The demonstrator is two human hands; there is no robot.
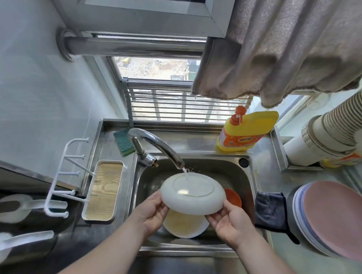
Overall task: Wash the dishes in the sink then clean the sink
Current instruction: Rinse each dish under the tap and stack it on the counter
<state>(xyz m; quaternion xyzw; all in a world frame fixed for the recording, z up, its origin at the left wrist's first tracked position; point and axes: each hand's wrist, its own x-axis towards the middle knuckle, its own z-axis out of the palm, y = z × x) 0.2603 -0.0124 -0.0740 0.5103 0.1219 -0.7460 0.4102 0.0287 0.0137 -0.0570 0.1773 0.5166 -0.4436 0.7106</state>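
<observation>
I hold a white plate [193, 193] upside down over the steel sink [246, 179]. Water from the curved faucet [156, 145] runs onto the plate's underside. My left hand [152, 214] grips the plate's near left rim, and my right hand [231, 221] grips its near right rim. Under the plate, a second white dish [184, 226] with yellowish liquid lies in the basin. An orange dish [233, 196] shows behind my right hand.
A green sponge [122, 141] lies behind the faucet. A yellow detergent bottle [247, 130] stands at the sink's back right. A dark cloth [272, 210] hangs over the right rim, beside stacked pink plates [336, 218]. A wood-lined tray [103, 190] sits to the left.
</observation>
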